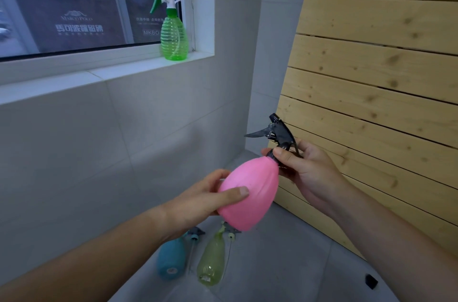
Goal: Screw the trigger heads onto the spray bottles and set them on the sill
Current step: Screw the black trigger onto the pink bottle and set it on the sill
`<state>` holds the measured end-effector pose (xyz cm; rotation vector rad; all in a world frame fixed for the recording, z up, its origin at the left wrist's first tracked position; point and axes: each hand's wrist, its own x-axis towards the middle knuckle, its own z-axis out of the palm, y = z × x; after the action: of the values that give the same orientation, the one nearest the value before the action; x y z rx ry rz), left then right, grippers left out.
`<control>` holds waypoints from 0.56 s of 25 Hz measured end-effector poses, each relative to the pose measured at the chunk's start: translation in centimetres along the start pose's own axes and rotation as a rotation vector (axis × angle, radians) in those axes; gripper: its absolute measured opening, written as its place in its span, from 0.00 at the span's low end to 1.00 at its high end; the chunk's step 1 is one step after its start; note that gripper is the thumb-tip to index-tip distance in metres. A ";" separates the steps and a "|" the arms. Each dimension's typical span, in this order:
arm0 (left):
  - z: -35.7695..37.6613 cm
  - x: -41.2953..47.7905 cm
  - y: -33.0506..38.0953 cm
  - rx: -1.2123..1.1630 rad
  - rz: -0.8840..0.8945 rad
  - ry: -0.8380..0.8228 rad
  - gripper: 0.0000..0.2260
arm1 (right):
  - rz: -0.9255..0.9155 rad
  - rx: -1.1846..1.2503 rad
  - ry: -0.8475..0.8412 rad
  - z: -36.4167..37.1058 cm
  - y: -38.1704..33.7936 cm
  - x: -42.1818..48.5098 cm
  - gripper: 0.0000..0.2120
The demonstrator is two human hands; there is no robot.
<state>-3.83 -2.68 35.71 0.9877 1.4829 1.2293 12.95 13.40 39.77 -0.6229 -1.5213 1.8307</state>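
Two hands hold one pink bottle (250,192) tilted in the air: the left hand (205,197) grips its body, the right hand (304,170) pinches the black trigger head (277,132) at the neck. A green bottle (172,34) stands on the sill (99,73).

Your left forearm runs bare from the lower left of the frame to the centre, where your left hand (210,195) wraps thumb and fingers round the pink bottle (250,192). Your right forearm rises from the lower right, and your right hand (307,173) pinches the black trigger head (280,130) at its base with thumb and curled fingers.
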 end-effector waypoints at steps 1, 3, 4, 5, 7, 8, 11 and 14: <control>-0.1 -0.1 0.1 0.008 -0.002 -0.006 0.32 | -0.022 -0.019 -0.012 0.6 -0.2 0.3 0.15; -0.6 -0.2 0.2 -0.005 0.009 0.011 0.31 | -0.065 -0.004 -0.016 2.0 -0.4 0.7 0.17; -1.2 -0.2 0.5 -0.025 0.032 0.046 0.31 | -0.077 0.006 -0.017 3.0 -0.7 1.1 0.20; -1.7 -0.3 0.7 -0.054 0.056 0.089 0.31 | -0.071 -0.010 -0.013 3.8 -0.7 1.3 0.23; -3.0 -0.2 1.5 -0.118 0.116 0.215 0.33 | -0.050 -0.114 -0.032 5.6 -0.3 1.8 0.25; -3.7 -0.1 1.9 -0.151 0.149 0.284 0.33 | -0.034 -0.157 -0.066 6.5 0.1 2.1 0.25; -6.5 0.4 3.9 -0.159 0.263 0.442 0.34 | -0.038 -0.178 -0.207 10.1 0.5 4.1 0.18; -10.2 1.2 6.9 -0.096 0.345 0.538 0.35 | -0.132 -0.180 -0.277 14.1 -1.5 8.3 0.16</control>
<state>-13.96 -2.66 42.91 0.9123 1.6764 1.9095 -2.46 10.49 44.60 -0.3497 -1.8790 1.7465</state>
